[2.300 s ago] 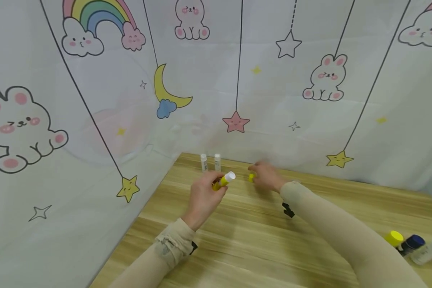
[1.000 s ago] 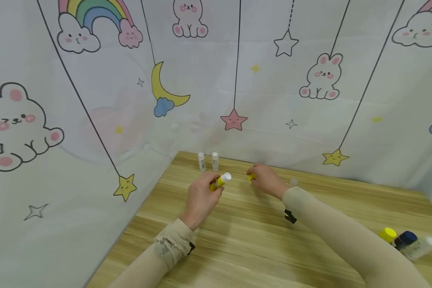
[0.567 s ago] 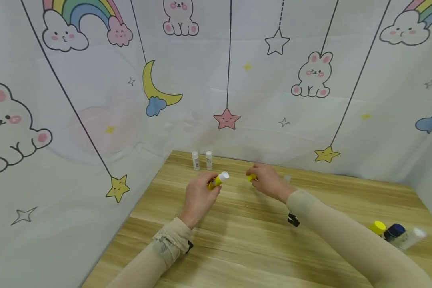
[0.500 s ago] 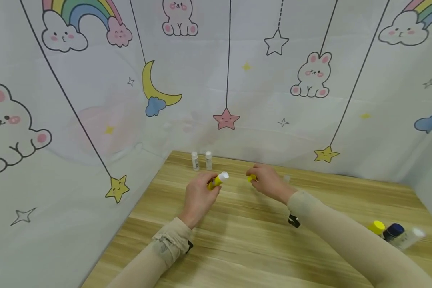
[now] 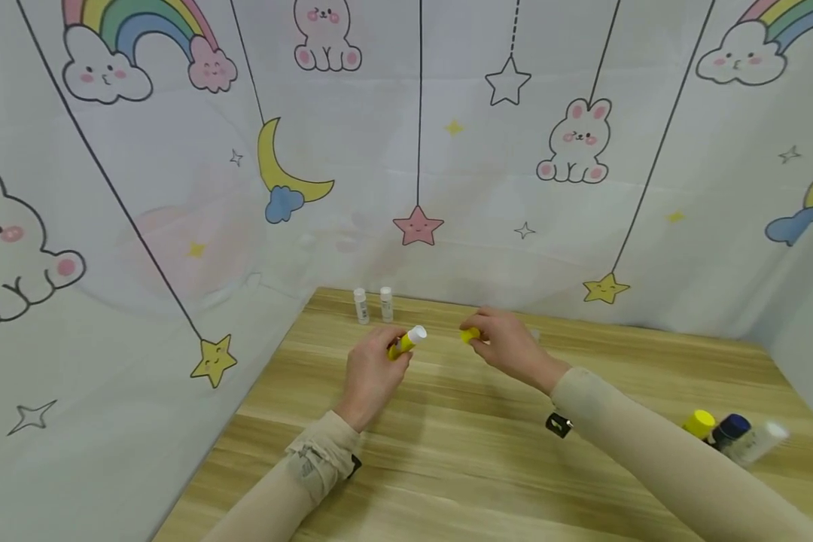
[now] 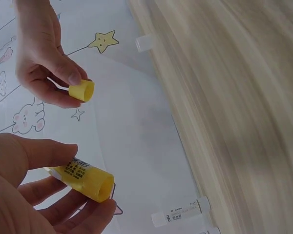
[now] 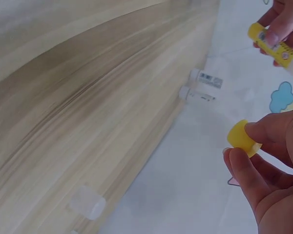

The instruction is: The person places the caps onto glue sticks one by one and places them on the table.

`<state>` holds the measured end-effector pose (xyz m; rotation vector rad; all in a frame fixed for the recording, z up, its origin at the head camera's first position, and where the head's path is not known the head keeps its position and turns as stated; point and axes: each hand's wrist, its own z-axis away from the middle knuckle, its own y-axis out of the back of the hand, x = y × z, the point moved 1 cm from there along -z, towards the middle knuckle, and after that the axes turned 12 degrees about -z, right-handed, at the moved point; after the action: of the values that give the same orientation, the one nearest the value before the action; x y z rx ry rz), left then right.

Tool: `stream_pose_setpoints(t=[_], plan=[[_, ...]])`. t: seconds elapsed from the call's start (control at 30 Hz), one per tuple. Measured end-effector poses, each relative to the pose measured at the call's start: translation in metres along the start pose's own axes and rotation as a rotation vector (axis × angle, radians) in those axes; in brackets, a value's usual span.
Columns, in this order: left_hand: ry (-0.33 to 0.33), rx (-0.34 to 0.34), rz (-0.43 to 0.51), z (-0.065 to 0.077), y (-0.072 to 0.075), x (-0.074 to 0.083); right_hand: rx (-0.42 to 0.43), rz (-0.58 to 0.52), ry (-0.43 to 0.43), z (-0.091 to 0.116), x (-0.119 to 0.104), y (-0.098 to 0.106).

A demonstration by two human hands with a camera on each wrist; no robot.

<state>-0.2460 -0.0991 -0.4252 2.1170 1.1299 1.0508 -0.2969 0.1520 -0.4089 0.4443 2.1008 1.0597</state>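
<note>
My left hand (image 5: 373, 373) grips a yellow glue stick (image 6: 85, 178) with a printed label, tilted, its white end (image 5: 416, 334) up and towards the right hand in the head view. Its yellow end faces the camera in the left wrist view. To its right, apart from it, my right hand (image 5: 511, 346) pinches a small yellow cap (image 7: 243, 138) between thumb and fingers. The cap's hollow opening shows in the left wrist view. A small translucent white cap (image 7: 88, 202) stands on the table behind the right hand, partly hidden by it in the head view.
Two white glue sticks, one (image 5: 361, 306) left of the other (image 5: 387, 305), stand at the table's back left corner. On the right are a yellow-capped stick (image 5: 699, 424), a dark-blue-capped one (image 5: 729, 430) and a white one (image 5: 757, 443). Printed cloth walls (image 5: 488, 263) edge the wooden table (image 5: 447, 452).
The head view has turned slightly to the right. My right hand, blurred beside the yellow cap at first, now pinches it plainly. My left hand keeps its grip on the glue stick.
</note>
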Motion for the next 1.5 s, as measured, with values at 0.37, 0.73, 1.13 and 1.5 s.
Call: stream_pose_setpoints(t=[0.37,0.73,1.13,1.5], plan=[[-0.015,0.002,-0.013,-0.001,-0.004,0.001,0.055,-0.113,-0.011,0.005,-0.016,0.01],[-0.024,-0.027,-0.036,0.001,-0.011,0.003,0.094,-0.177,0.038,0.008,-0.029,0.013],[-0.043,-0.029,-0.043,0.004,-0.015,0.01,0.134,-0.244,0.113,0.012,-0.04,0.012],[-0.068,-0.026,-0.059,0.006,-0.015,0.016,0.145,-0.259,0.114,0.013,-0.044,0.006]])
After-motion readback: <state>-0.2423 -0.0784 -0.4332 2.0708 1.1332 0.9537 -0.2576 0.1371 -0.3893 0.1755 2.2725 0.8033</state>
